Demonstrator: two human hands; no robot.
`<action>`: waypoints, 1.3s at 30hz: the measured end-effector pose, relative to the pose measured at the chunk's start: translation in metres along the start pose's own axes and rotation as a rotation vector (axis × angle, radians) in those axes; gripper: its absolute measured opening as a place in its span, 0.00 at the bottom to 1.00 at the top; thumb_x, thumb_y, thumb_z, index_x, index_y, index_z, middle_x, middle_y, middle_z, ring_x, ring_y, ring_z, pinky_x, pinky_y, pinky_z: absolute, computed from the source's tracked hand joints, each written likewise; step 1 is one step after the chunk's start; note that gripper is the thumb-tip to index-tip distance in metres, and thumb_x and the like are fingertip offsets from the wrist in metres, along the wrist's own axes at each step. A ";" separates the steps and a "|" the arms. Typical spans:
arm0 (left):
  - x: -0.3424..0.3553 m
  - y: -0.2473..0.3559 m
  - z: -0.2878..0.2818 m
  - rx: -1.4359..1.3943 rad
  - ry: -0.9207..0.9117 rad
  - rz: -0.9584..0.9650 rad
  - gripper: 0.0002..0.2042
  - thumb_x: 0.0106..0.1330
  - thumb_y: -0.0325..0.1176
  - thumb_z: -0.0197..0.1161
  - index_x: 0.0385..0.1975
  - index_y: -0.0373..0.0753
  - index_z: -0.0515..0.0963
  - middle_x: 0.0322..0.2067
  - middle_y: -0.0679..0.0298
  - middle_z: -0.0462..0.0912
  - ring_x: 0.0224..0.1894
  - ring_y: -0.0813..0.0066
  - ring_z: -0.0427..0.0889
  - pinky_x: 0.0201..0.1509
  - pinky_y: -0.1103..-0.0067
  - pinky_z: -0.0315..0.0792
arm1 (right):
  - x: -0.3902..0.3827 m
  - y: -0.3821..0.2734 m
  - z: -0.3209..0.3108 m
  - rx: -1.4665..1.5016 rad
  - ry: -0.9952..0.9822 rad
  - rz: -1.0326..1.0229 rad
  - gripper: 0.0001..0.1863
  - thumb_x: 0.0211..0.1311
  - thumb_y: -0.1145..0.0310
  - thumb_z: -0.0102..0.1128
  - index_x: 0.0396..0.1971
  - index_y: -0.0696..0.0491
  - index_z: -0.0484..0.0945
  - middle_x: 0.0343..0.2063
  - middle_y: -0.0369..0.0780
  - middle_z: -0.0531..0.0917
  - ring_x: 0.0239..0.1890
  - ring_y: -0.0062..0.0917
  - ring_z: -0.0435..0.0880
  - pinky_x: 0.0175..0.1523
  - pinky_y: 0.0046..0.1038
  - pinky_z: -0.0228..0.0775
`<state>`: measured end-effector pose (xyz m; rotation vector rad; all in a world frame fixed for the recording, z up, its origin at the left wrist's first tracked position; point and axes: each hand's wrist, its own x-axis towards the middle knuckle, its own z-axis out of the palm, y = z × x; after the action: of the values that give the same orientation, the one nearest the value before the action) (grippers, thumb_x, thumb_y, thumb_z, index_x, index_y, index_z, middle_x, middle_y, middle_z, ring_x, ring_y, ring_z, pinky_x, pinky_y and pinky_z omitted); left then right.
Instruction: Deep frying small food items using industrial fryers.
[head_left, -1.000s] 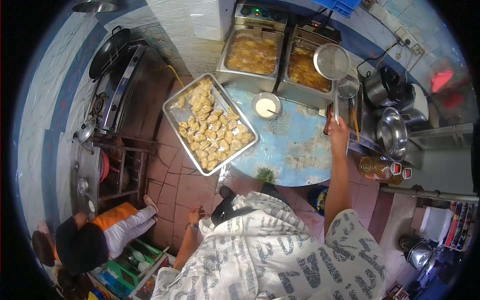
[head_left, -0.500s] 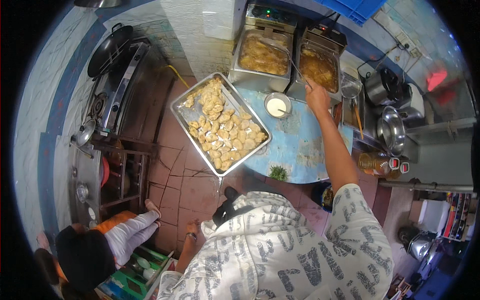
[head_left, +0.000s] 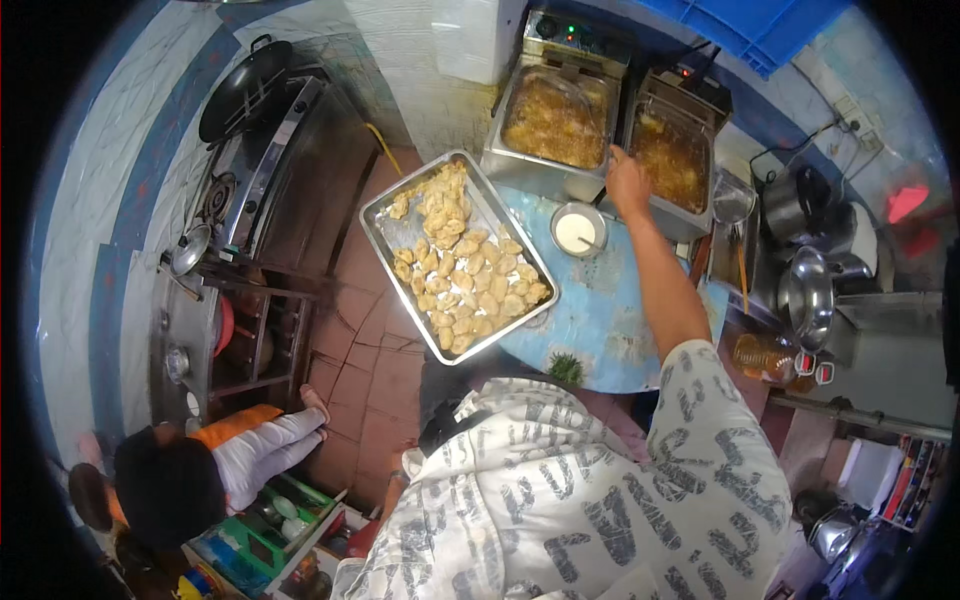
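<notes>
Before me is the desk (head_left: 620, 325); the tray (head_left: 488, 212) juts out past its left edge, food pieces (head_left: 470, 285) in it. On the desk, just right of the tray, sits the bowl (head_left: 579, 207). Behind it, 2 fryers stand side by side: left fryer (head_left: 545, 175), right fryer (head_left: 685, 222). My right hand (head_left: 628, 185) is before the gap between them, skimmer (head_left: 580, 90) reaching into the left one. Well left is a stove (head_left: 290, 185); right, a basin (head_left: 808, 298).
</notes>
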<state>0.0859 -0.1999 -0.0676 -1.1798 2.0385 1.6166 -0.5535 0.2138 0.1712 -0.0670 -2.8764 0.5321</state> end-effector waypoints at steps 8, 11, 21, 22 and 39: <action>0.008 -0.009 -0.015 -0.031 -0.019 -0.069 0.17 0.69 0.48 0.51 0.41 0.41 0.79 0.34 0.61 0.82 0.33 0.72 0.80 0.33 0.76 0.76 | -0.015 -0.010 -0.028 0.180 0.056 0.013 0.17 0.64 0.64 0.48 0.52 0.48 0.76 0.41 0.51 0.81 0.44 0.45 0.80 0.50 0.42 0.71; 0.025 -0.005 -0.025 -0.085 -0.029 -0.096 0.18 0.69 0.48 0.50 0.41 0.41 0.78 0.34 0.61 0.82 0.34 0.71 0.80 0.33 0.76 0.76 | -0.036 -0.005 -0.037 0.256 0.056 0.033 0.18 0.65 0.64 0.48 0.53 0.48 0.75 0.44 0.50 0.80 0.46 0.45 0.79 0.51 0.40 0.69; 0.067 0.065 -0.033 -0.270 -0.011 -0.251 0.18 0.69 0.49 0.50 0.43 0.40 0.77 0.33 0.61 0.81 0.30 0.72 0.78 0.31 0.77 0.74 | -0.106 0.022 -0.035 0.215 0.128 0.001 0.17 0.63 0.63 0.53 0.53 0.42 0.76 0.39 0.49 0.82 0.43 0.43 0.80 0.47 0.36 0.71; 0.069 0.069 -0.033 -0.308 -0.040 -0.273 0.18 0.69 0.47 0.51 0.44 0.39 0.76 0.34 0.59 0.81 0.32 0.71 0.78 0.33 0.76 0.75 | -0.108 0.028 -0.031 0.215 0.135 0.008 0.17 0.63 0.63 0.53 0.53 0.42 0.76 0.39 0.49 0.82 0.43 0.43 0.80 0.47 0.36 0.71; 0.038 -0.014 -0.002 -0.192 -0.009 -0.112 0.18 0.69 0.49 0.50 0.42 0.39 0.76 0.34 0.61 0.80 0.30 0.69 0.79 0.31 0.76 0.74 | -0.081 0.000 -0.013 0.000 -0.017 0.012 0.17 0.64 0.63 0.50 0.52 0.41 0.76 0.35 0.49 0.82 0.36 0.46 0.81 0.40 0.46 0.71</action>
<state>0.0731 -0.2177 -0.1019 -1.3225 1.8087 1.7901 -0.4717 0.2113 0.1663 -0.0805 -2.8944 0.5372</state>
